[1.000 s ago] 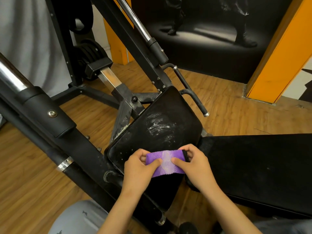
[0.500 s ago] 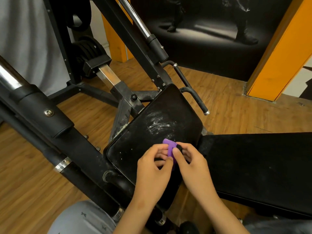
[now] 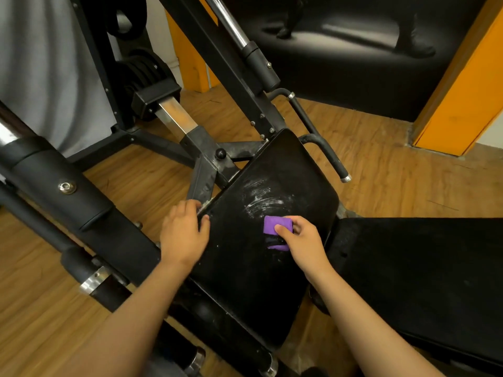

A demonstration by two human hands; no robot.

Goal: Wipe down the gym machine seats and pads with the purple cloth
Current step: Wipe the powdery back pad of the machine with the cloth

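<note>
Here, seen from above, a thick black frame tube [image 3: 54, 175] slants across the left. Beside it, the left hand [image 3: 183, 232] holds the left edge of a black seat pad [image 3: 245, 281] — its grip is closed there, fingers curled over the rim, thumb on top. White smears [image 3: 260, 200] streak the pad's upper middle. Just below them lies the folded purple cloth [image 3: 276, 225], flat on the pad, pinched by the right hand [image 3: 300, 239] — grip closed on it. Farther right, a second black pad [image 3: 422, 268] adjoins, above a wooden floor [image 3: 394, 172].
</note>
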